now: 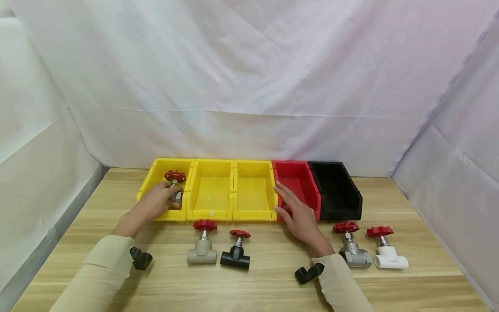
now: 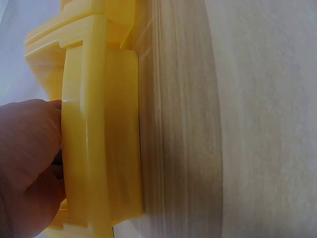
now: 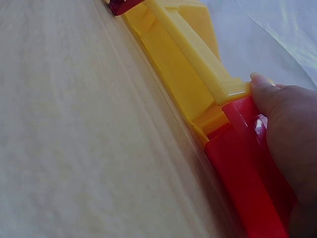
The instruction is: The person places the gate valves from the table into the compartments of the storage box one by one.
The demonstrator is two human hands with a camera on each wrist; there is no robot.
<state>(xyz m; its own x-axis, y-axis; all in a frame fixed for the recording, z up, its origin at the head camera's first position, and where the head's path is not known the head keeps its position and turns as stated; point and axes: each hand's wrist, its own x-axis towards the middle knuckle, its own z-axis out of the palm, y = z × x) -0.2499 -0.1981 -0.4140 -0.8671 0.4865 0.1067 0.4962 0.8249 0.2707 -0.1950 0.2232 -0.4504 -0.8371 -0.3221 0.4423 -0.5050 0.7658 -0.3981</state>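
Note:
In the head view, my left hand (image 1: pixel 157 200) reaches into the leftmost yellow bin (image 1: pixel 153 173) and grips a metal valve with a red handwheel (image 1: pixel 175 175) by its body. The left wrist view shows that hand (image 2: pixel 27 163) behind the bin's yellow front wall (image 2: pixel 86 139), which hides the valve. My right hand (image 1: pixel 299 216) rests at the front of the red bin (image 1: pixel 317 203), fingers extended along its border with the third yellow bin (image 1: pixel 254 215). In the right wrist view, the thumb of the right hand (image 3: pixel 292 129) touches the rim where these two bins meet.
Beside the red bin stands a black bin (image 1: pixel 343 215); another yellow bin (image 1: pixel 210 215) is second from left. On the wooden table (image 1: pixel 257 290) lie a beige valve (image 1: pixel 202 251), a black valve (image 1: pixel 235 258), a metal valve (image 1: pixel 355 256) and a white valve (image 1: pixel 390 258), all with red handwheels.

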